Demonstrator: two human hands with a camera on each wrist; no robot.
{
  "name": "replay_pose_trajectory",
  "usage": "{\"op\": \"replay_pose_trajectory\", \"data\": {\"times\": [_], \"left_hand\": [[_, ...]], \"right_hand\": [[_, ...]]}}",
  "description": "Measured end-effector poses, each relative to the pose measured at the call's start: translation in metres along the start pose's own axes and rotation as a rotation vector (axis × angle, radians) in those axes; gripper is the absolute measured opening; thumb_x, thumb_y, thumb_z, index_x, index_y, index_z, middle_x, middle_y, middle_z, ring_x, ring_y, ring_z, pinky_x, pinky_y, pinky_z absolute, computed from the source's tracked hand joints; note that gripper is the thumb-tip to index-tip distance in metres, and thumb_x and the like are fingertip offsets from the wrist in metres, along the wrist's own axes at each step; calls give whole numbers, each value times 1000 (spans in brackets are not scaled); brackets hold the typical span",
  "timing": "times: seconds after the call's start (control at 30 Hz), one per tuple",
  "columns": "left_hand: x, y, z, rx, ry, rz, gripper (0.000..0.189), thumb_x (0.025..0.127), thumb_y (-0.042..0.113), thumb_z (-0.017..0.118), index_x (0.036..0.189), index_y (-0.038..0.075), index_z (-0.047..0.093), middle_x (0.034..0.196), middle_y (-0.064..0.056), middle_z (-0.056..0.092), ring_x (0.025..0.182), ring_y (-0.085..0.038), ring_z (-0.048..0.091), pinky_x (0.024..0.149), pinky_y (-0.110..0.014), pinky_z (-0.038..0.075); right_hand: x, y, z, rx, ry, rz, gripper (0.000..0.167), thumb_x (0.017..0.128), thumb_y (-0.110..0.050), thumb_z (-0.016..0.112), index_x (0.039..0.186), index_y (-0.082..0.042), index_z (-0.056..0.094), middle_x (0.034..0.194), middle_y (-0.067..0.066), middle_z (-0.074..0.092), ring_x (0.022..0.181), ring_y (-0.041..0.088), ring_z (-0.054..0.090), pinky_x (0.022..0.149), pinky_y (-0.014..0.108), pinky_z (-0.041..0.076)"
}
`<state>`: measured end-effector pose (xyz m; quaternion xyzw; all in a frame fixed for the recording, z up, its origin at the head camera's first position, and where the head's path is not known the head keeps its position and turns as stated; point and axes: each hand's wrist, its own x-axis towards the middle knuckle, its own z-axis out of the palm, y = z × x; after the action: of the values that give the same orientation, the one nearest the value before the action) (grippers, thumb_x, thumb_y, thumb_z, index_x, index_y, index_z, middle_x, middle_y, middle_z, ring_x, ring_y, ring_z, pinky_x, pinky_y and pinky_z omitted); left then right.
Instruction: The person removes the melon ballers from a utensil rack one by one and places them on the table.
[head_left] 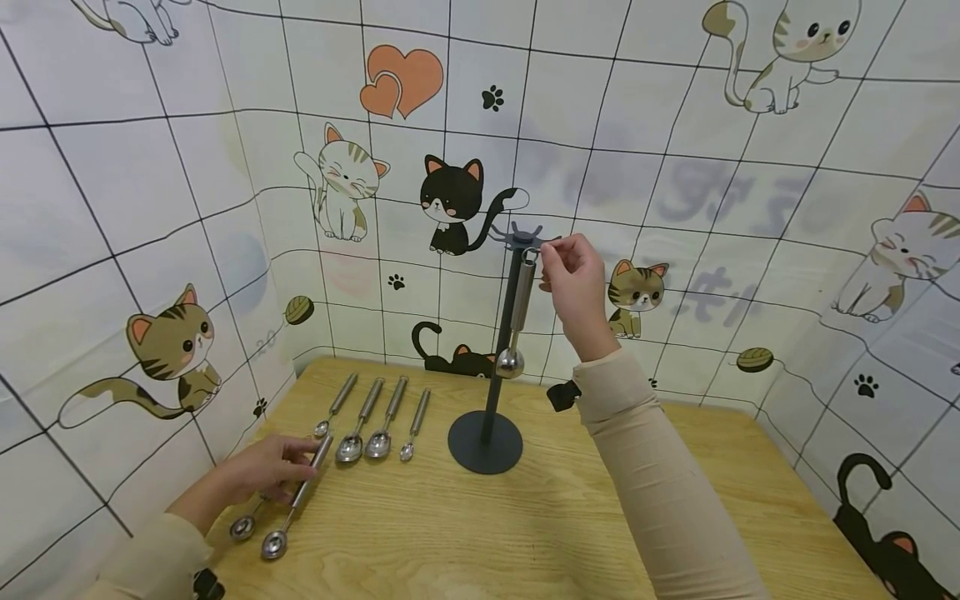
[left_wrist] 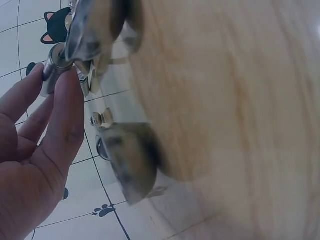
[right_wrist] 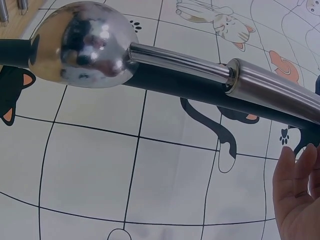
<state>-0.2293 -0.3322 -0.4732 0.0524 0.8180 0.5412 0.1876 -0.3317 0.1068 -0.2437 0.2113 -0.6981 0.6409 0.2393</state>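
Note:
On the table, the left hand (head_left: 273, 468) pinches the handle of a steel round-bowled scoop (head_left: 274, 544). The left wrist view shows that handle (left_wrist: 52, 70) between the fingertips. A second scoop (head_left: 242, 527) lies beside it, its handle partly hidden under the hand. A larger scoop (head_left: 522, 296) hangs bowl-down alongside the pole of the dark stand (head_left: 504, 333). At its top ring, the right hand (head_left: 577, 279) has thumb and forefinger together, pinching near a hook. The right wrist view shows the hemispherical bowl (right_wrist: 95, 45), but the pinch lies outside it.
Several more steel scoops (head_left: 378, 442) lie in a row left of the stand's round base (head_left: 485, 442). Behind and at both sides of the wooden table (head_left: 450, 533) rises a cat-printed wall covering (head_left: 600, 100). Dark hooks (head_left: 525, 236) fan out from the stand's top.

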Motion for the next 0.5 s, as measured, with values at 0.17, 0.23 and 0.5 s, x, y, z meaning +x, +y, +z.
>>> {"op": "replay_pose_trajectory", "data": {"times": [0.17,0.23,0.5], "left_hand": [[1,-3,1,6,17,-5,69,97,10,70,150,-13,33,107,-14,62,83,-22,60,65,-42,62],[2,-4,2,22,37,-16,66,96,9,70,149,-13,37,107,-14,63,85,-22,61,65,-41,62],[6,-6,6,69,96,-69,55,94,8,72,140,-11,50,105,-12,63,84,-22,62,63,-39,61]], "right_hand": [[0,1,0,3,-2,-2,20,104,-23,61,109,-3,58,83,3,55,76,17,54,71,27,57],[0,1,0,3,-3,-3,20,104,-22,61,109,-3,58,83,3,55,76,16,54,71,28,57],[1,0,0,-1,-2,-6,20,104,-23,61,108,-4,58,83,4,55,76,17,54,71,28,58]]}}
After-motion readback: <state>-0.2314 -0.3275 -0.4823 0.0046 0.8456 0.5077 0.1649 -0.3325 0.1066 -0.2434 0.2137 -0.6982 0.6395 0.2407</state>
